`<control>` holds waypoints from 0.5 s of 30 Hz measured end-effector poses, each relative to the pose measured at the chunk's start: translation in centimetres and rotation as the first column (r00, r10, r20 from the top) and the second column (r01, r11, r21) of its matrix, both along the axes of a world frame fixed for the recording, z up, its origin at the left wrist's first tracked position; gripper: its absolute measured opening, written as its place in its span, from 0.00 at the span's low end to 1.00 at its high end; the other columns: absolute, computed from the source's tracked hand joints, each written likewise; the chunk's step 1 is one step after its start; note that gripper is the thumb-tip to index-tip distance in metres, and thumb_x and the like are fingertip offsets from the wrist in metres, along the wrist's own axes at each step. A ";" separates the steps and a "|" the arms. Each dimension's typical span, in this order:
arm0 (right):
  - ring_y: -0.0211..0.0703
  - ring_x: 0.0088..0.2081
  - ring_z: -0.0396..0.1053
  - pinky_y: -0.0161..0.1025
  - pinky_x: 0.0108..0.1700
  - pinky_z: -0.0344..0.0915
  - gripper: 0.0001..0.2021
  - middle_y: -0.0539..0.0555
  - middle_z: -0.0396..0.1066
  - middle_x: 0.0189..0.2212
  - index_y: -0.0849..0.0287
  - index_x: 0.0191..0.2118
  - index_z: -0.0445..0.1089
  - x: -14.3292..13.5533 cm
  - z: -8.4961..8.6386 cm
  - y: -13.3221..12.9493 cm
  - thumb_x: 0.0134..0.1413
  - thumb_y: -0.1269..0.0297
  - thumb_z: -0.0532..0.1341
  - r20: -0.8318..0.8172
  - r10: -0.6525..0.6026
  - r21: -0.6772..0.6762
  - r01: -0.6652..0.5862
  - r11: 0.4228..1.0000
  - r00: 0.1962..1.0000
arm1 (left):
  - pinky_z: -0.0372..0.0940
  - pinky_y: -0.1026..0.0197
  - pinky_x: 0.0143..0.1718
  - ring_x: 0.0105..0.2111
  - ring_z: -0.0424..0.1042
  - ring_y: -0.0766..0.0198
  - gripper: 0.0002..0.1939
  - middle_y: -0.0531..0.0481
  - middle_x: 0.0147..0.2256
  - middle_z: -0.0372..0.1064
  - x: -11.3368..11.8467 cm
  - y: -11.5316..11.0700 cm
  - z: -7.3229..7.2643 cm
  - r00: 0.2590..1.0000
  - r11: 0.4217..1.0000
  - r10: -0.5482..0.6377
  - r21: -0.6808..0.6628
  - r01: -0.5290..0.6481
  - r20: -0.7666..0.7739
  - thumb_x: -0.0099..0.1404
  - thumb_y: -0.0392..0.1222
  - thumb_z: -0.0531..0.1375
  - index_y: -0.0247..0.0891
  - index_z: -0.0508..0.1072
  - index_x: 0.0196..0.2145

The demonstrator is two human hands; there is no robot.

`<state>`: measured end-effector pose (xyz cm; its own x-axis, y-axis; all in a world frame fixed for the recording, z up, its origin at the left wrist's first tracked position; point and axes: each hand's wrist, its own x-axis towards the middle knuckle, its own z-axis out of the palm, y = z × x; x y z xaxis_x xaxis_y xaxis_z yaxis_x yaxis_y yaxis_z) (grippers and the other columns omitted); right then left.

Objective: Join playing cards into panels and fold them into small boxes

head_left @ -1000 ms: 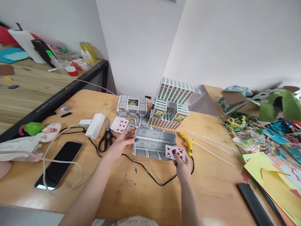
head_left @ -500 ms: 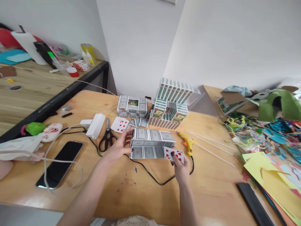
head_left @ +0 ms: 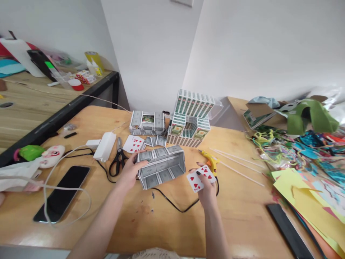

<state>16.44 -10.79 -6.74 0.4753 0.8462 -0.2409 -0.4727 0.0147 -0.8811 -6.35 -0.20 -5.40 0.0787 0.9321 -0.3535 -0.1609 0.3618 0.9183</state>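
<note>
The open card box (head_left: 161, 169), pieced together from grey-backed playing cards, sits tilted near the middle of the desk (head_left: 172, 233), its open side facing the person. The left hand (head_left: 129, 173) grips its left end, the thumb laid over the near edge and the other fingers curled around behind, mostly hidden. Whether the underside rests on the desk or is lifted off it is hard to tell from this angle.

The right hand (head_left: 208, 190) pinches a seven of hearts (head_left: 193, 182), face up, thumb on top and fingers beneath; the card is apart from the box's right end.

The box should be very light, stiff along its folded edges but easily dented across the thin walls, and its joints would likely part under a hard squeeze. The end corners look the safest hold. The single card is probably smooth and bendy, best kept by its edge.

Close by on the right lies a yellow glue gun (head_left: 212, 164), which crowds the right hand; its black cord (head_left: 184, 211) loops across the desk in front of the box and could snag. White sticks (head_left: 242, 173) lie beyond the gun. Scissors (head_left: 118, 162) are just left of the left hand. Behind the box, a face-up card (head_left: 134, 144), another card-built block (head_left: 147, 122) and stacked green-and-white packs (head_left: 194, 102) limit the room.
</note>
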 end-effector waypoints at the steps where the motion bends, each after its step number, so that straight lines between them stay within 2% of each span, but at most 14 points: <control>1: 0.42 0.29 0.72 0.36 0.31 0.65 0.19 0.52 0.76 0.28 0.57 0.44 0.72 -0.1 0.3 0.1 0.44 0.58 0.67 0.002 0.045 -0.013 -0.045 0.999 0.999 | 0.67 0.56 0.40 0.42 0.73 0.53 0.27 0.48 0.40 0.72 0.2 -0.3 0.1 0.999 0.998 0.021 0.057 -0.019 -0.035 0.46 0.41 0.65 0.39 0.68 0.46; 3: 0.43 0.28 0.72 0.37 0.29 0.65 0.18 0.53 0.76 0.28 0.59 0.41 0.73 -0.7 0.7 0.6 0.45 0.54 0.67 0.016 0.149 -0.065 -0.147 0.987 0.989 | 0.65 0.53 0.46 0.45 0.71 0.53 0.26 0.47 0.42 0.70 0.8 -1.4 0.2 0.987 0.975 0.055 0.221 -0.020 -0.152 0.48 0.40 0.65 0.39 0.66 0.47; 5: 0.44 0.28 0.72 0.38 0.29 0.66 0.19 0.54 0.77 0.30 0.59 0.41 0.74 -1.6 1.1 1.4 0.45 0.52 0.67 0.023 0.189 -0.111 -0.185 0.976 0.982 | 0.63 0.50 0.51 0.49 0.68 0.53 0.26 0.45 0.46 0.67 1.6 -2.8 0.1 0.956 0.912 0.081 0.408 0.043 -0.282 0.50 0.38 0.64 0.40 0.65 0.48; 8: 0.45 0.31 0.73 0.38 0.31 0.68 0.16 0.52 0.77 0.32 0.57 0.38 0.74 -2.8 1.7 2.7 0.42 0.55 0.69 -0.015 0.073 -0.105 -0.074 0.992 0.997 | 0.61 0.47 0.53 0.51 0.65 0.53 0.26 0.42 0.49 0.63 2.6 -5.0 -0.4 0.908 0.759 0.124 0.628 0.173 -0.400 0.54 0.35 0.62 0.41 0.61 0.51; 10: 0.43 0.32 0.73 0.37 0.34 0.68 0.14 0.50 0.77 0.31 0.57 0.35 0.74 -3.1 2.0 3.3 0.40 0.58 0.70 -0.050 0.017 -0.089 -0.021 0.996 0.999 | 0.61 0.44 0.54 0.53 0.63 0.51 0.30 0.39 0.52 0.60 2.8 -6.1 0.0 0.883 0.646 0.083 0.700 0.306 -0.462 0.54 0.35 0.62 0.40 0.57 0.54; 12: 0.41 0.31 0.73 0.36 0.34 0.68 0.13 0.49 0.77 0.30 0.58 0.33 0.74 -3.0 2.1 3.7 0.39 0.61 0.71 -0.082 0.014 -0.085 -0.020 0.996 0.997 | 0.60 0.42 0.55 0.56 0.60 0.47 0.34 0.36 0.55 0.58 2.6 -6.7 1.8 0.797 0.497 -0.067 0.673 0.548 -0.600 0.52 0.36 0.63 0.39 0.57 0.56; 13: 0.40 0.31 0.73 0.35 0.33 0.68 0.12 0.49 0.77 0.30 0.58 0.32 0.74 -2.8 2.2 3.7 0.38 0.62 0.71 -0.097 0.015 -0.088 -0.024 0.996 0.995 | 0.59 0.41 0.56 0.57 0.59 0.46 0.32 0.37 0.55 0.59 2.3 -7.0 3.4 0.755 0.419 -0.095 0.662 0.622 -0.649 0.52 0.34 0.62 0.40 0.60 0.55; 14: 0.39 0.30 0.73 0.34 0.33 0.68 0.12 0.49 0.77 0.29 0.58 0.32 0.74 -2.6 2.2 3.8 0.38 0.63 0.71 -0.107 0.016 -0.094 -0.026 0.995 0.994 | 0.57 0.41 0.58 0.57 0.59 0.48 0.27 0.41 0.53 0.63 2.0 -7.2 5.3 0.738 0.353 -0.090 0.672 0.651 -0.668 0.52 0.31 0.59 0.41 0.63 0.52; 15: 0.39 0.29 0.73 0.33 0.32 0.68 0.12 0.48 0.77 0.28 0.58 0.32 0.74 -2.4 2.1 3.7 0.38 0.63 0.72 -0.106 0.016 -0.100 -0.027 0.995 0.994 | 0.56 0.42 0.60 0.54 0.64 0.53 0.23 0.45 0.48 0.68 1.6 -7.4 7.4 0.756 0.280 -0.067 0.715 0.641 -0.651 0.54 0.27 0.56 0.42 0.66 0.47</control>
<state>14.01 -7.05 -4.62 0.4246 0.8249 -0.3731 -0.5621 -0.0829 -0.8229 -4.73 -7.57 2.02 0.6092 0.5946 0.5247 0.2338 -0.7669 0.5976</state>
